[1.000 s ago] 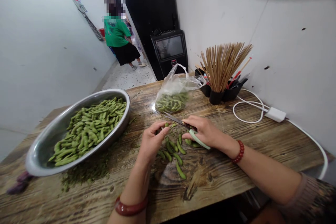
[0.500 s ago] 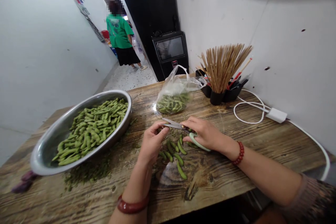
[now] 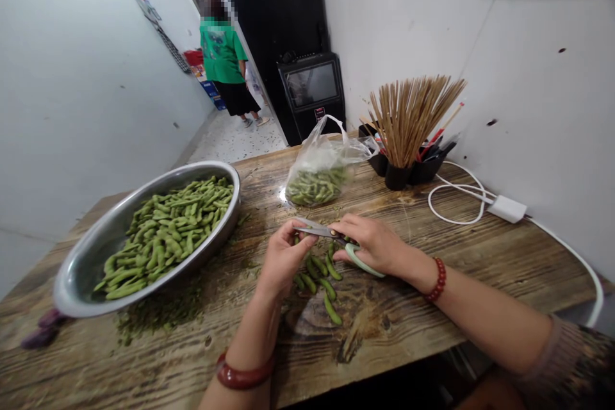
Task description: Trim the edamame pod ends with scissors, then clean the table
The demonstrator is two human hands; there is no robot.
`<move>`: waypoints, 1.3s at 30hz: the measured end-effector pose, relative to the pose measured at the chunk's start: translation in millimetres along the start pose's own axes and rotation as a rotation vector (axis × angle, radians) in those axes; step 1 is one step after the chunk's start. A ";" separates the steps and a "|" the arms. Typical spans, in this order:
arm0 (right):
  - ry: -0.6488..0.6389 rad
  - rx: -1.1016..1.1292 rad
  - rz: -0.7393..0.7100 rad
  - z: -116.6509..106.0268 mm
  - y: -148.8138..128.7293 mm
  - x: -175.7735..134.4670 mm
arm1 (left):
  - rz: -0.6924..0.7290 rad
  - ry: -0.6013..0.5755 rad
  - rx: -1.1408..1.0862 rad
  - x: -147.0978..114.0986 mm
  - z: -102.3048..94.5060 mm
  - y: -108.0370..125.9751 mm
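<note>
My right hand (image 3: 368,243) grips scissors (image 3: 356,257) with pale green handles, their blades pointing left and nearly closed. At the blade tips, my left hand (image 3: 283,253) pinches an edamame pod mostly hidden by the fingers; only a bit of green shows by the blades. Several loose edamame pods (image 3: 331,311) lie on the wooden table below and between my hands. Left of my hands, a large metal basin (image 3: 72,291) holds a heap of edamame (image 3: 168,237). Beyond my hands stands a clear plastic bag (image 3: 317,157) with more pods inside.
Small green trimmings (image 3: 161,314) lie beside the basin. A black holder (image 3: 398,177) with wooden skewers (image 3: 408,122) and pens stands at the back right, near a white cable with an adapter (image 3: 507,209). A person in a green shirt (image 3: 221,51) stands in the doorway.
The scissor blades have closed from a wider gap, near my left fingertips. Both hands stay almost in place. The view has shifted slightly.
</note>
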State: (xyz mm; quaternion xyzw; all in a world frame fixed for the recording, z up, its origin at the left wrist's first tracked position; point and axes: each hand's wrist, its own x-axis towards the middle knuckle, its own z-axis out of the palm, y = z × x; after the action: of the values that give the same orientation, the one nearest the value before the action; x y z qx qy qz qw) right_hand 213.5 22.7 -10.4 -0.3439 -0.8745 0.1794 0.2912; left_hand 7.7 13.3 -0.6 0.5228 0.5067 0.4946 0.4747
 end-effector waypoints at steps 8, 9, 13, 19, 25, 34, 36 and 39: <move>-0.016 0.022 -0.021 -1.4 2.4 0.5 | -0.047 -0.046 0.032 -1.1 -3.5 4.2; -0.022 0.016 -0.022 -1.8 2.1 0.5 | -0.044 -0.049 0.037 -0.8 -4.2 4.1; -0.027 -0.015 -0.013 -3.5 -0.4 0.3 | -0.045 -0.046 0.042 0.2 -4.8 1.7; -0.043 -0.070 -0.001 0.1 -1.4 -0.4 | -0.091 -0.024 0.047 1.4 -3.1 -2.9; -0.068 -0.033 0.007 2.6 3.1 -0.8 | -0.158 -0.013 -0.016 2.5 -3.1 -4.2; 0.102 0.100 0.031 -2.5 12.3 4.7 | -0.213 0.016 -0.348 3.7 -7.3 5.8; 0.087 0.104 0.012 -1.9 10.3 3.7 | -0.205 0.025 -0.373 3.7 -7.4 6.3; 0.067 0.107 0.000 -1.4 6.9 1.6 | -0.188 0.028 -0.380 3.1 -5.9 6.4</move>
State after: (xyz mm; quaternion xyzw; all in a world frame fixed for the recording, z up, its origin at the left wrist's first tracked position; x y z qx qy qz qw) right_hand 216.8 28.8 -12.3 -0.3335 -0.8534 0.2144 0.3383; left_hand 2.2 16.1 6.2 0.3674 0.4575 0.5419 0.6018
